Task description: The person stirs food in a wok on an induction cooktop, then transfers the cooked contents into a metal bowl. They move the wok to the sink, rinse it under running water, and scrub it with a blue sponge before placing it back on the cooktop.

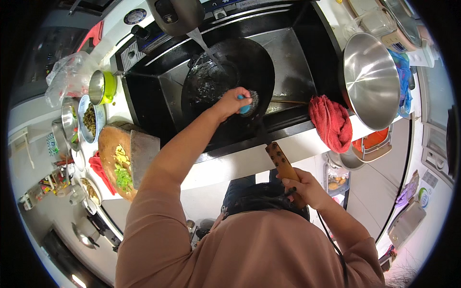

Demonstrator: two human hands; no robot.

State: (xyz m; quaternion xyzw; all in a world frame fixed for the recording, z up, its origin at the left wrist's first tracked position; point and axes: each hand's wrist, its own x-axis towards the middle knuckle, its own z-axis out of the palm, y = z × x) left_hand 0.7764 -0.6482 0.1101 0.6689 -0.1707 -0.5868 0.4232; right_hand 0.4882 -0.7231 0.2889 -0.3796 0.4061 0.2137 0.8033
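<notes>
A dark wok (257,61) sits tilted in the black sink (326,68). Inside it, my left hand (228,102) grips the blue handle of a scouring brush (254,103), whose wiry metallic head lies against the wok's near right side. My right hand (306,185) is closed around the wok's wooden handle (279,158), close to my body. From the dark faucet (176,16) at the top, a stream of water (201,41) falls into the wok. Wet, shiny patches cover the wok's left inner side.
Left of the sink, a cleaver (144,156) rests on a round wooden chopping board (108,140) with chopped greens (123,176). A bowl of dark chopped food (90,118) stands behind it. On the right are a red towel (329,122) over the sink's edge and a large steel bowl (372,79).
</notes>
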